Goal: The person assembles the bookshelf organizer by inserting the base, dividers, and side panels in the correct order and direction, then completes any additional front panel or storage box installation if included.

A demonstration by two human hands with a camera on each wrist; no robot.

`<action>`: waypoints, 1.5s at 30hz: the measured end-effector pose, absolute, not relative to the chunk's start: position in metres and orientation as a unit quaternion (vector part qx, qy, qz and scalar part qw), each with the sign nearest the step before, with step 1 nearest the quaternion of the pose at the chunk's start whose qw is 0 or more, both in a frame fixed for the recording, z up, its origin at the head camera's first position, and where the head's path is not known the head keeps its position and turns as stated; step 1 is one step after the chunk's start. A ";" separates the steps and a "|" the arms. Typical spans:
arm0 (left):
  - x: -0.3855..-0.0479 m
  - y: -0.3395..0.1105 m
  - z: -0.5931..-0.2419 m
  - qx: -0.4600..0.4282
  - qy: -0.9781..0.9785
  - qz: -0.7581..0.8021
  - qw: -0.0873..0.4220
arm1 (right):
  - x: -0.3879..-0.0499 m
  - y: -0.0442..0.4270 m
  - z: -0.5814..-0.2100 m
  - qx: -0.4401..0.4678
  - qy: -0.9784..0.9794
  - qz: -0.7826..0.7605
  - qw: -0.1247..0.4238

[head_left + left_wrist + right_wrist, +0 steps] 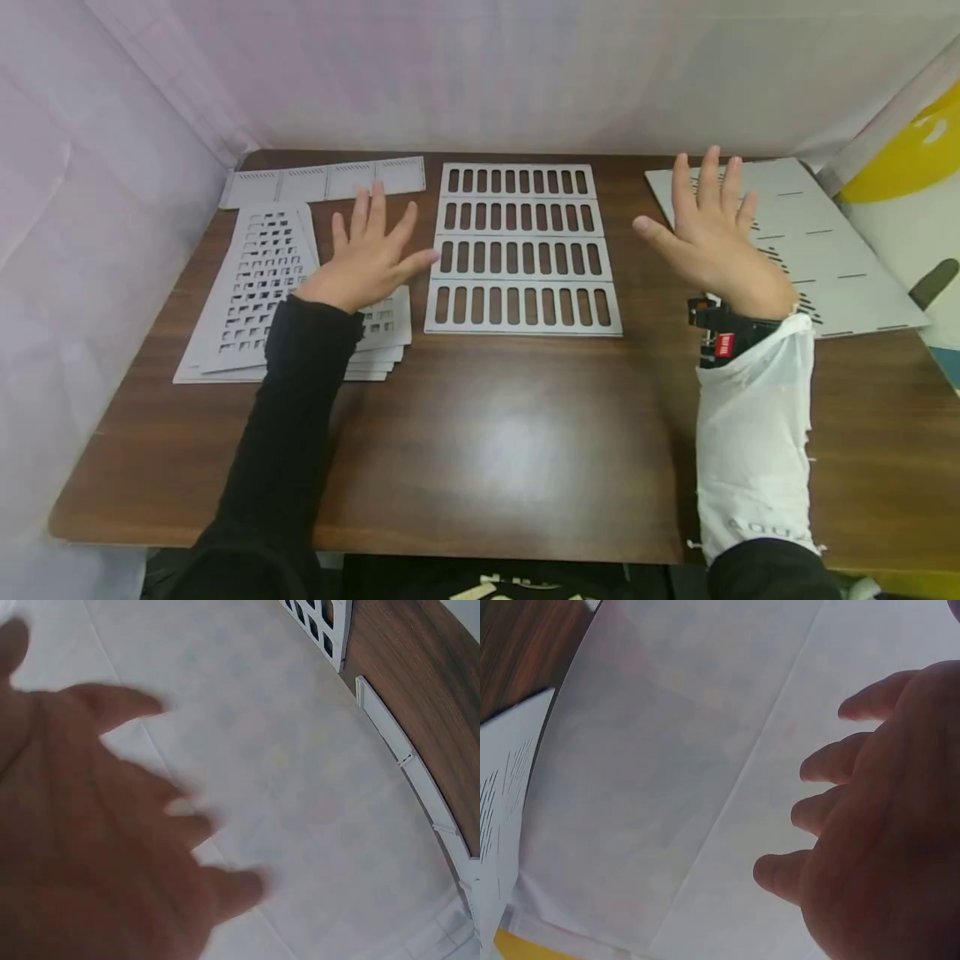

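In the head view both hands are raised over the table with fingers spread, holding nothing. The left hand (365, 257) is above the right edge of the pile of white perforated sheets (225, 312); its thumb tip overlaps the edge of the slotted white panels (525, 282). Over the left part of the large white sheets (840, 250) is the right hand (720, 237). Each wrist view shows its own hand, left (97, 825) and right (885, 817), with fingers extended against the white curtain.
A long white strip (303, 183) with marked sections lies at the back left of the brown table (510, 450). White curtains (465, 75) stand behind and at the left. A yellow shape (907, 158) shows at the far right.
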State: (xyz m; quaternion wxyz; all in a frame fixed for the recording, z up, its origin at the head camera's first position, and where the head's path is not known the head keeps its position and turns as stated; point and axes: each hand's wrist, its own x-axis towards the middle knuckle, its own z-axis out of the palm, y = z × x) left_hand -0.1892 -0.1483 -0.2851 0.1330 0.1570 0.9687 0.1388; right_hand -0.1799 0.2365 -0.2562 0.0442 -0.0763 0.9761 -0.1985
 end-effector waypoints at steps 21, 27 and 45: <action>-0.176 -0.169 -0.317 0.207 0.970 -0.014 0.126 | -0.178 0.229 -0.255 -0.068 0.979 -0.190 0.028; -0.175 -0.157 -0.312 0.243 0.969 -0.052 -0.014 | -0.177 0.223 -0.257 -0.071 0.977 -0.199 0.017; -0.168 -0.077 -0.304 0.472 0.765 -0.163 -0.406 | -0.164 0.118 -0.252 -0.266 0.879 -0.387 0.084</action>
